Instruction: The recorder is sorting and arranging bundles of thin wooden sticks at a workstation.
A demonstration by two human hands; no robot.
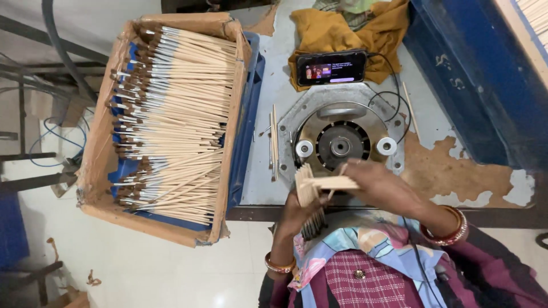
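Note:
My left hand (297, 214) grips a bundle of thin wooden paintbrushes (308, 197), handles fanned upward and dark bristle ends pointing down toward my lap. My right hand (374, 182) pinches a single wooden brush handle (331, 182), held level across the top of the bundle. Both hands hover at the near edge of a worn metal worktable (445, 165), just in front of a round metal machine plate (341, 145) with a dark hub and two white rollers.
A cardboard box (97, 154) full of finished brushes (177, 114) sits in a blue crate at the left. A phone (331, 67) leans on a mustard cloth (342, 31) behind the machine. Loose sticks (274, 142) lie beside the plate. A blue bin (479, 80) stands right.

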